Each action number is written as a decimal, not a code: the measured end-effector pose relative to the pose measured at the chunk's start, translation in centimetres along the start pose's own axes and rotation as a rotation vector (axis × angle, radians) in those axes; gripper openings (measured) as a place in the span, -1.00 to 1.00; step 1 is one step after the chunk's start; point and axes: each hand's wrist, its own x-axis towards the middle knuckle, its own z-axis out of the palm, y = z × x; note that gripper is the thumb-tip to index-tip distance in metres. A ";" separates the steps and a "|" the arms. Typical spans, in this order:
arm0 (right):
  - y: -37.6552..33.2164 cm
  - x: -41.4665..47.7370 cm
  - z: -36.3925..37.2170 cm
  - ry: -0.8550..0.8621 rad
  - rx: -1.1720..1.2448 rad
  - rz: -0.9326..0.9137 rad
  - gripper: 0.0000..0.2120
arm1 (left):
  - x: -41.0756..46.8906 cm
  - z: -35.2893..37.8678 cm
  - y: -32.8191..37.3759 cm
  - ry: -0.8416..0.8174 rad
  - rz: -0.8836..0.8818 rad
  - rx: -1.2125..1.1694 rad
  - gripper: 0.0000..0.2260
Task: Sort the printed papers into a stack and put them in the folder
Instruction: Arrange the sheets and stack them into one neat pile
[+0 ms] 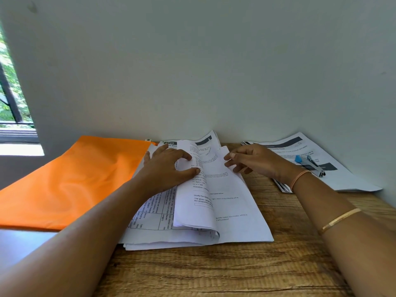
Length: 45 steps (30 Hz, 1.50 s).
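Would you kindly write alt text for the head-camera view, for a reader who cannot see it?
A person's left hand presses a curling sheet onto a pile of printed papers on a wooden table; the right hand reaches its edge. An orange folder lies left, more papers right.

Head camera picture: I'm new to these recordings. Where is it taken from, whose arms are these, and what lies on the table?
There is no machine here: a person works with bare hands, and the single picture comes from a camera worn on their head, looking forward and down. On the wooden table lie an orange folder at the left, a pile of printed papers in the middle, and more printed sheets at the right with a blue-and-grey tool on them. The left hand presses on the pile, holding down a curled sheet. The right hand touches a sheet's edge beside it; whether it pinches it is unclear.
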 end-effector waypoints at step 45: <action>-0.6 0.5 -0.6 0.129 0.059 0.373 -0.73 | -0.3 0.0 -0.1 0.001 0.004 -0.032 -0.71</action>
